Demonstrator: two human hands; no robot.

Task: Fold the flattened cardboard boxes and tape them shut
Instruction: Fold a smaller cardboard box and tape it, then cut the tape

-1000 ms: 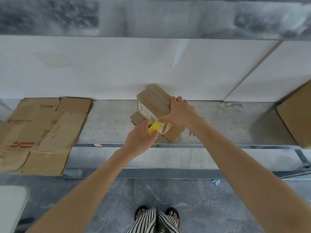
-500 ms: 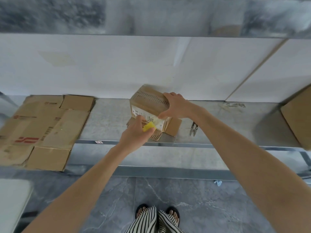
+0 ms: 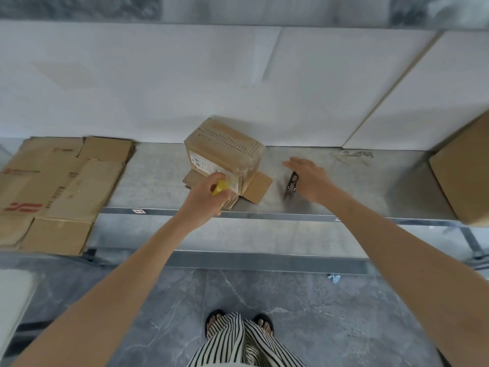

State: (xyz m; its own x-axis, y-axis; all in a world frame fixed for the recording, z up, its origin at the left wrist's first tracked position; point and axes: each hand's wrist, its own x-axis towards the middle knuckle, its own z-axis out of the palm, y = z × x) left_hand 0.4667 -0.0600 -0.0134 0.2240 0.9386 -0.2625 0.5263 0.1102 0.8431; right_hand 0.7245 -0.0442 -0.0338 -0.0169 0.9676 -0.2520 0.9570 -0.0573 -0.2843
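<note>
A small folded cardboard box [image 3: 223, 148] stands on the metal shelf [image 3: 158, 178], resting on flattened cardboard pieces [image 3: 258, 186]. My left hand [image 3: 203, 197] grips a yellow tape roll [image 3: 220, 187] at the box's near face, where clear tape runs onto the box. My right hand [image 3: 309, 178] hovers with straight fingers, blurred, right of the box and just over a pair of small black snips [image 3: 291, 181] lying on the shelf. It holds nothing.
A stack of flattened cardboard boxes [image 3: 53, 189] lies on the shelf's left end, overhanging the front edge. A larger brown box [image 3: 465, 170] stands at the right end. A white wall backs the shelf. My feet stand on the grey floor below.
My right hand has let go of the box top and moved right, over the snips. The left hand stays at the box's near face with the tape roll.
</note>
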